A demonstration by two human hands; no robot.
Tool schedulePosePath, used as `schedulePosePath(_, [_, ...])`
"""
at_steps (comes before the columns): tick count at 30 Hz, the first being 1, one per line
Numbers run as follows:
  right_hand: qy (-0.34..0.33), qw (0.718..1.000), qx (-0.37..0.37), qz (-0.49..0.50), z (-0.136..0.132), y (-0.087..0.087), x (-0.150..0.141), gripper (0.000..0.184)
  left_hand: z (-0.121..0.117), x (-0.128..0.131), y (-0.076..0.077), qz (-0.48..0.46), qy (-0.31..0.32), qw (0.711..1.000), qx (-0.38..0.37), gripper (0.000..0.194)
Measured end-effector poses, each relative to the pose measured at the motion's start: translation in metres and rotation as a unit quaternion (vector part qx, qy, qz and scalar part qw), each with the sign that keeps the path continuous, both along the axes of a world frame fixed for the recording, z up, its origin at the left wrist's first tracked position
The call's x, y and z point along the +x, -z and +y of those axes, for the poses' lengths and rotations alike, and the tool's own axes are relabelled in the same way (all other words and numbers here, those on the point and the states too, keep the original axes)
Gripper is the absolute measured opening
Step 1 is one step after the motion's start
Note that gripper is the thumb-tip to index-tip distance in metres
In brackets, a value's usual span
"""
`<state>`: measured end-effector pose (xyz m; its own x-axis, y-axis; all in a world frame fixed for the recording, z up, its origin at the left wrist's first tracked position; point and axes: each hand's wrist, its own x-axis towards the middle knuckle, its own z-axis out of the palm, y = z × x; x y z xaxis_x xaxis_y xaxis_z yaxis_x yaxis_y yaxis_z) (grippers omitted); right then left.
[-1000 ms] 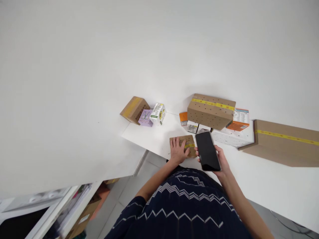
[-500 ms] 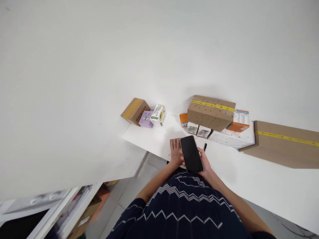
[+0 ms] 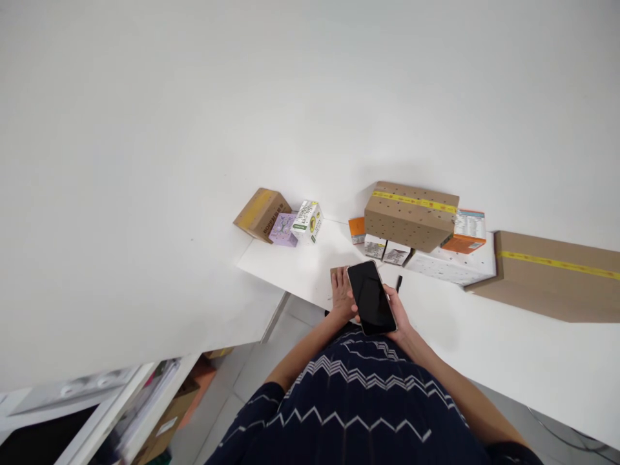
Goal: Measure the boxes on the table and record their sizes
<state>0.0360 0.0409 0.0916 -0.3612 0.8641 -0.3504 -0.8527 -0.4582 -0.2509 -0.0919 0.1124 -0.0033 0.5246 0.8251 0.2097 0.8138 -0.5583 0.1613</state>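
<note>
In my right hand (image 3: 398, 315) is a smartphone (image 3: 372, 298) with a dark screen, its fingers wrapped round the edges. The phone is tilted and held above the table's near edge. My left hand (image 3: 341, 294) lies with fingers stretched out over a small brown piece (image 3: 334, 272), probably cardboard, which it mostly covers. Part of the left hand is hidden behind the phone. A black pen-like object (image 3: 399, 283) lies on the white table (image 3: 285, 274) just right of the phone.
A brown box (image 3: 264, 215), a purple box (image 3: 283, 230) and a white box (image 3: 307, 221) stand at back left. To the right are a spotted carton (image 3: 411, 216), orange boxes (image 3: 465, 240), small white boxes (image 3: 397, 254) and a long brown carton (image 3: 557, 278). Shelving (image 3: 140, 413) stands lower left.
The phone's top has shifted very slightly left and up. Both hands stay in nearly the same place, and the boxes stand as before.
</note>
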Motion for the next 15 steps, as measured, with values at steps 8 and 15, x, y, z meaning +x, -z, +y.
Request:
schedulePosePath(8, [-0.004,1.000,0.003,-0.011,0.0000,-0.0029,-0.0007,0.054,-0.0001,0.0024,-0.0068,-0.046,-0.011,0.998,-0.053,0.054])
schedulePosePath(15, [-0.009,1.000,0.008,-0.001,-0.0002,-0.0062,-0.0015,0.053,-0.0002,0.0040,-0.0073,-0.049,-0.012,0.997,-0.051,0.055])
